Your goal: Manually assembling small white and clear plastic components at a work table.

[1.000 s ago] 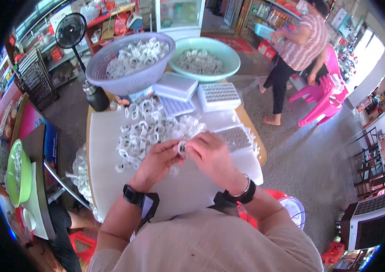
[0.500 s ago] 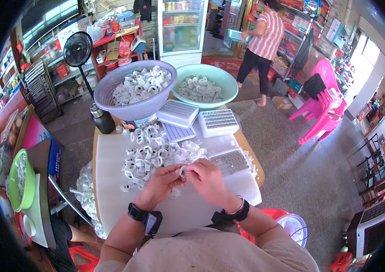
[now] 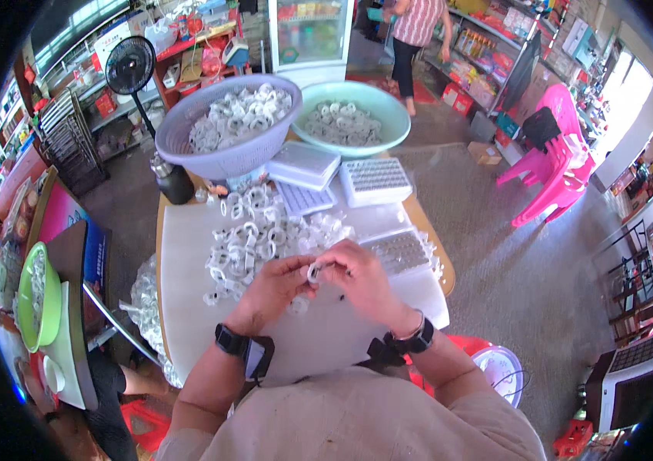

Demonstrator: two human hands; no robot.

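Observation:
A small white ring-shaped plastic part (image 3: 314,273) is pinched between the fingers of my left hand (image 3: 276,286) over the table. My right hand (image 3: 365,280) has its fingers closed at the ring's right side, touching it; whether they also grip some tiny piece is hidden. Just beyond my hands lies a loose heap of similar white ring parts (image 3: 245,250). A clear tray with rows of small pieces (image 3: 399,252) lies to the right of the heap. One tiny dark piece (image 3: 342,297) rests on the white tabletop below my right hand.
At the table's far side stand a lavender basket (image 3: 180,150) and a mint-green basin (image 3: 395,127), both filled with white parts. Stacked white trays (image 3: 376,183) sit before them, a dark flask (image 3: 175,183) at left. A person (image 3: 416,38) stands beyond, near pink chairs (image 3: 553,180).
My right hand has turned slightly at the ring, and the tiny dark piece now shows below it. The view has tilted down a little. The person in the background has moved left and farther off.

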